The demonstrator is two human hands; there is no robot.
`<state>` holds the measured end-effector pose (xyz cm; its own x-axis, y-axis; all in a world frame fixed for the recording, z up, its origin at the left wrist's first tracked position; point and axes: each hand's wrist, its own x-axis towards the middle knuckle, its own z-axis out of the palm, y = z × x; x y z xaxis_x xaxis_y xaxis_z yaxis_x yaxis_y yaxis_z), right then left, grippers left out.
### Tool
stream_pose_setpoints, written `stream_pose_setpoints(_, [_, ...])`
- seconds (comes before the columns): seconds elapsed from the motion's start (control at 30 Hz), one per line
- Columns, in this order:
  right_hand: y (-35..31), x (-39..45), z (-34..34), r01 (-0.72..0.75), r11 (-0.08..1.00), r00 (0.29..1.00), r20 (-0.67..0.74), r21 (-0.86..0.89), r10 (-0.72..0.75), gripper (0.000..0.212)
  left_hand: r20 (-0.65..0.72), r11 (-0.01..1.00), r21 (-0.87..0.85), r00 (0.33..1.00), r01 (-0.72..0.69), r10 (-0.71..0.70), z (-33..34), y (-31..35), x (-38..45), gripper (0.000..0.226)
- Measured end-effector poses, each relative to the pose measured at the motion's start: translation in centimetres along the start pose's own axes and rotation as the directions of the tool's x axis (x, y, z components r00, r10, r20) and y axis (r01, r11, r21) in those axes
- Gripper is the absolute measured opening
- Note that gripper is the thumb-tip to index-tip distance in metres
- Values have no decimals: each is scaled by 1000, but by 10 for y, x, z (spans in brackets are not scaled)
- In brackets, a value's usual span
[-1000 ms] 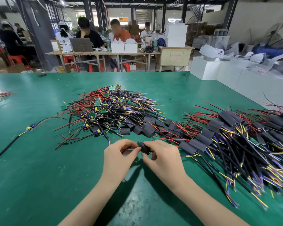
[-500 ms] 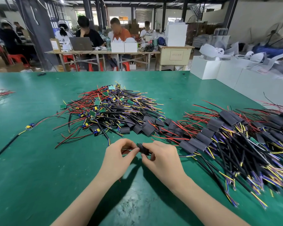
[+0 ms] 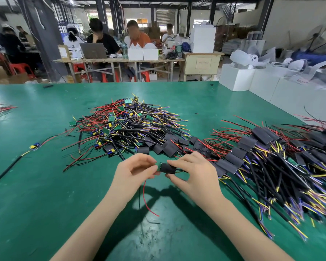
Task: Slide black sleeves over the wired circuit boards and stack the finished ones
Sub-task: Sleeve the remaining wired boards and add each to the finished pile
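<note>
Left hand (image 3: 135, 169) pinches the exposed green end of a circuit board (image 3: 159, 166) between thumb and fingertips; right hand (image 3: 193, 173) pinches the black sleeve (image 3: 167, 168) that sits over most of that board, thumb underneath, fingers on top. Both are held just above the green table (image 3: 36, 194), dead centre of view. A red wire (image 3: 146, 199) and a black wire hang from the board at 6 o'clock, red tip near the table. At 12 o'clock from the hands, just beyond: loose empty sleeves (image 3: 164, 146) scattered at the near edge of the unsleeved pile (image 3: 124, 125), a tangle of red, black and yellow-purple leads with small green boards showing. At 3 o'clock: the finished stack (image 3: 271, 159), sleeved units laid in a row running up toward 2 o'clock, leads fanning to 4 o'clock. At 9 o'clock, well apart: single board with a long black cable (image 3: 35, 146) lying alone. Far 10 o'clock at the table edge: a few red wires (image 3: 0, 108). Past the table at 12 o'clock: people seated at a bench with a laptop (image 3: 92, 50); white boxes (image 3: 237, 77) at 2 o'clock.
</note>
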<state>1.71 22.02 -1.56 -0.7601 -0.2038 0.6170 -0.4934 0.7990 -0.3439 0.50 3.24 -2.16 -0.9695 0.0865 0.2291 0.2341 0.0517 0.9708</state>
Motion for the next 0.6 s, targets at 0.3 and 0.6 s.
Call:
stream_pose_setpoints(0.3, [1, -3, 13, 89, 995, 995, 37, 40, -90, 36, 17, 998, 12, 998, 59, -59, 3, 1, -3, 13])
stream_pose_setpoints(0.6, [-1, 3, 12, 215, 975, 964, -148, -65, -222, 31, -93, 995, -93, 996, -20, 12, 3, -1, 2, 14])
